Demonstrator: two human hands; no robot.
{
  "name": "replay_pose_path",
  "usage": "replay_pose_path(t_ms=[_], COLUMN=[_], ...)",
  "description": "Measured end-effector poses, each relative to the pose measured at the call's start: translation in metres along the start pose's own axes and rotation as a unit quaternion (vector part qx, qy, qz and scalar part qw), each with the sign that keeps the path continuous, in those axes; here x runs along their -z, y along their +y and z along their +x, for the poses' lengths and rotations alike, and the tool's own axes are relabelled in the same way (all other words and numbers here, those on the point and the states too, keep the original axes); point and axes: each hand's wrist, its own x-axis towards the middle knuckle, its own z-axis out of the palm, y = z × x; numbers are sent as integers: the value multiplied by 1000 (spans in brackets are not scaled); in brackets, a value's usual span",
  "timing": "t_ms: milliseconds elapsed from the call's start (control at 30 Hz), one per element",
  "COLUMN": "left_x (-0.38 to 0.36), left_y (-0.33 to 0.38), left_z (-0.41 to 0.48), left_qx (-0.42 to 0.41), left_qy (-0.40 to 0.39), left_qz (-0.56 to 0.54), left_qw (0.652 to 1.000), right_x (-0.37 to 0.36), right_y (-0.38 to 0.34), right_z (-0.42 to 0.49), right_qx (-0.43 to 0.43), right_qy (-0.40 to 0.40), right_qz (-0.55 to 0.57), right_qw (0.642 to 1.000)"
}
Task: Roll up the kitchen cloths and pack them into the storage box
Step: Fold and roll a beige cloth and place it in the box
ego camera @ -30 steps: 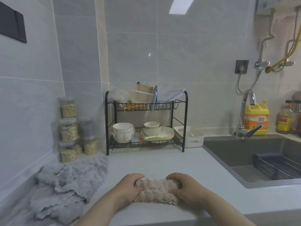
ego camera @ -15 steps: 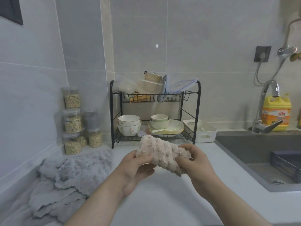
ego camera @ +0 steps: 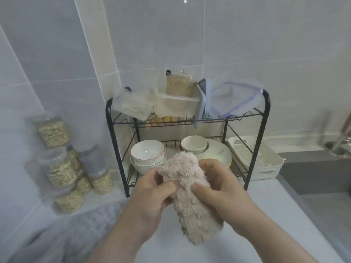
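Note:
A fluffy beige kitchen cloth [ego camera: 191,207], rolled into a thick bundle, is held up above the counter in front of the dish rack. My left hand [ego camera: 150,194] grips its upper left side and my right hand [ego camera: 218,188] grips its right side, thumb pressed into the roll. The bundle stands nearly upright with its lower end hanging free. A white storage box [ego camera: 266,168] with handle slots sits on the counter right of the rack, apart from the cloth. Crumpled grey cloths [ego camera: 72,234] lie on the counter at the lower left.
A black two-tier dish rack [ego camera: 256,149] holds bowls, plates and plastic containers straight ahead. Stacked clear jars of grain [ego camera: 57,168] stand against the left wall. A dark sink [ego camera: 322,186] and a tap base lie to the right. Tiled walls close off the back and left.
Both hands lifted the beige cloth off the counter and turned it from lying crosswise to nearly upright. The view has moved closer to the rack.

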Motion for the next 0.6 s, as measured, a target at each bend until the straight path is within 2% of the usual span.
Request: replay_pose_path(t_ms=[67, 200, 367, 600], left_x=[-15, -48, -86, -171], left_y=[33, 87, 129, 128], left_z=[1, -7, -14, -33], left_qx=[30, 108, 93, 122], left_qy=[3, -56, -61, -184], left_qz=[-23, -39, -66, -74], left_qw=[999, 992, 992, 972], right_x=[-1, 1, 9, 72], right_y=[-37, -111, -171, -210], right_z=[4, 0, -26, -98], right_qx=[-7, -23, -28, -5], right_qy=[48, 144, 176, 281], right_qz=[8, 30, 36, -10], right_qw=[999, 989, 983, 960])
